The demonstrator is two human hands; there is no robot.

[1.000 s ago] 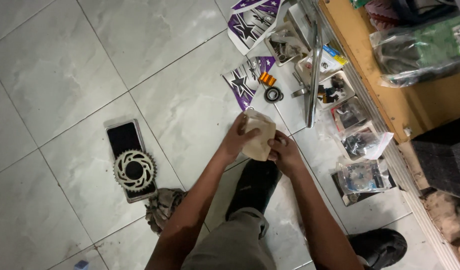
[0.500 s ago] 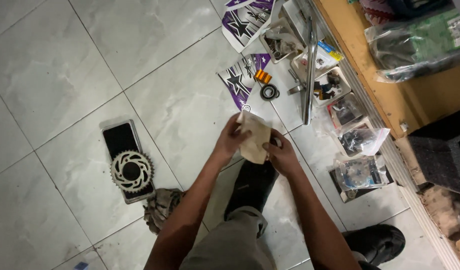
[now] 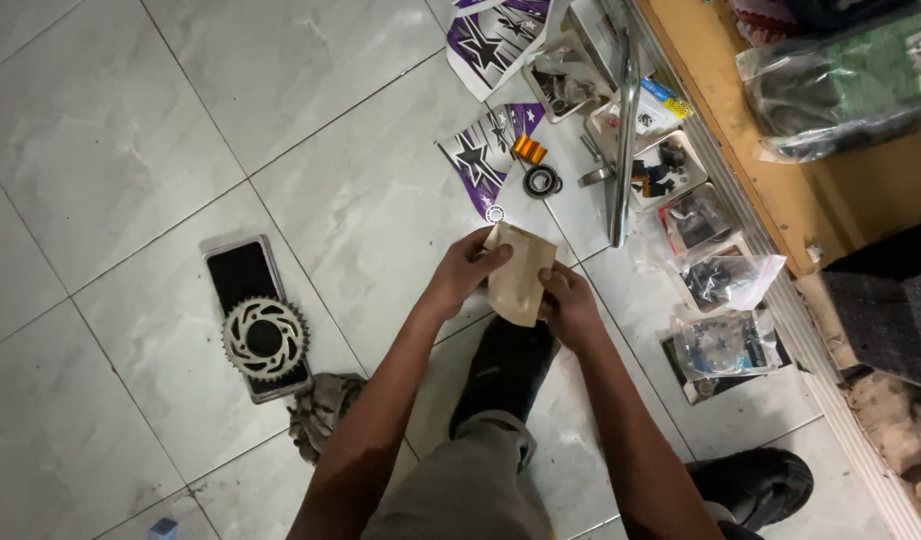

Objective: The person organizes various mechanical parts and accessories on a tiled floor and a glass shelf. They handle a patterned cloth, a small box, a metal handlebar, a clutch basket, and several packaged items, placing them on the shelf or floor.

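Both of my hands hold a small tan paper packet (image 3: 521, 272) above the tiled floor. My left hand (image 3: 468, 267) grips its upper left edge. My right hand (image 3: 569, 300) pinches its lower right side. Below the packet is my black shoe (image 3: 506, 365). Just beyond the packet a small silver bearing (image 3: 495, 213) lies on the tile, next to a purple star-printed sticker sheet (image 3: 486, 152), an orange part (image 3: 529, 149) and a black bearing (image 3: 543, 181).
A silver sprocket (image 3: 266, 338) lies on a flat black package (image 3: 243, 285) at the left, with a dirty rag (image 3: 321, 412) near it. A chrome tube (image 3: 623, 130), bagged parts (image 3: 726, 280) and open boxes crowd the right, along a wooden counter (image 3: 771, 170).
My hands and the packet have stayed together with only small finger shifts. The camera view has drifted slightly, so the floor items sit a little lower in the picture.
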